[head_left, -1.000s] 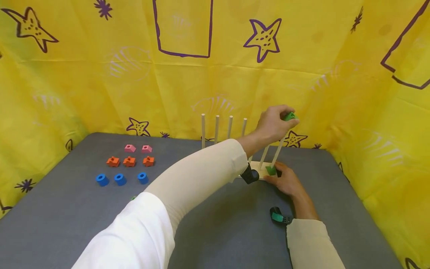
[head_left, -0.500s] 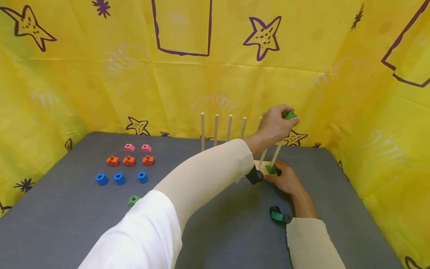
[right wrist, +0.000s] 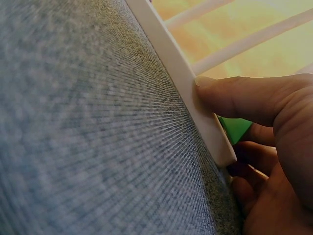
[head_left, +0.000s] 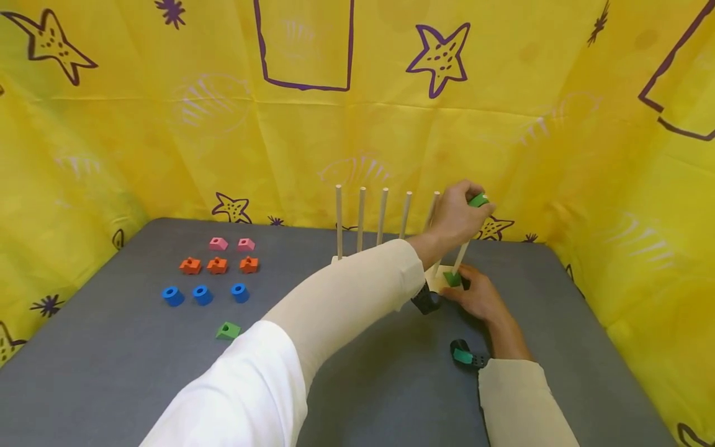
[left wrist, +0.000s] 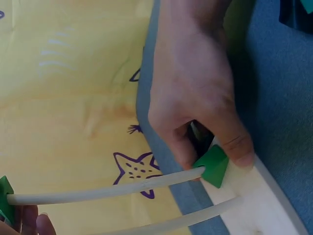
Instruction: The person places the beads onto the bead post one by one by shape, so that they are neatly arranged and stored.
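Observation:
In the head view my left hand reaches across to the rightmost peg of a wooden peg stand and pinches a green block at the peg's top. The left wrist view shows the peg running into this block. A second green block sits at the foot of the same peg. My right hand grips the right end of the stand's pale base, thumb on the near edge in the right wrist view. My left sleeve hides part of the base.
To the left on the grey table lie two pink blocks, three orange pieces, three blue cylinders and a green block. Other upright pegs stand along the base. A yellow patterned cloth hangs behind.
My left hand has come slightly down with the green block at the peg's top. The left sleeve has shifted right, uncovering the green block on the table. My right hand stays on the base.

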### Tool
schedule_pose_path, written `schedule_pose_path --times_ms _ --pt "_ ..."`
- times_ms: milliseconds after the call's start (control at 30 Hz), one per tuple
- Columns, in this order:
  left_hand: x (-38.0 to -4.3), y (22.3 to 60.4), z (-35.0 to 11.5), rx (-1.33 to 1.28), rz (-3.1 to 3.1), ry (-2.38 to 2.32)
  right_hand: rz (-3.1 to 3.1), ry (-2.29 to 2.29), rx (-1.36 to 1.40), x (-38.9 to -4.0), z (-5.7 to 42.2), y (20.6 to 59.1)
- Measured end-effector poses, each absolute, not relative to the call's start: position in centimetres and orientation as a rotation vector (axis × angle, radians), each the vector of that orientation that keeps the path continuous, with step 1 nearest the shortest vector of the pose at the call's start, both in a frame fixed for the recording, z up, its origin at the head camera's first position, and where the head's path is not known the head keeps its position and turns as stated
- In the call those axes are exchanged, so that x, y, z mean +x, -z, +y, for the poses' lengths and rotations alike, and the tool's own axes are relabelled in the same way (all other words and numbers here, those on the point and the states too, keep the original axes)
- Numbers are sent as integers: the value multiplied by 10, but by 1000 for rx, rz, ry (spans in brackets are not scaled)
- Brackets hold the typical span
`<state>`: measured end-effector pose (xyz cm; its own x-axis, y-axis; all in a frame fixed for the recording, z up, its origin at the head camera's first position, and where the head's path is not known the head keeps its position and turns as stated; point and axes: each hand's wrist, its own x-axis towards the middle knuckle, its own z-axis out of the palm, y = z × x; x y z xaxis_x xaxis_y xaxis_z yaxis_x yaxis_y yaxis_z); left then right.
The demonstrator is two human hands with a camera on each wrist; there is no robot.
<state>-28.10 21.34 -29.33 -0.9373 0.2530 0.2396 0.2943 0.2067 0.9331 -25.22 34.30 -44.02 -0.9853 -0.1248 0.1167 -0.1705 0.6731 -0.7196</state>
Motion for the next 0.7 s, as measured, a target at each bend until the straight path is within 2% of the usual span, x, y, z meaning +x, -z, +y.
schedule_pose_path --times_ms 700 --pt "-278 326 215 -259 -2377 2023 -2835 -1175 295 -253 343 439"
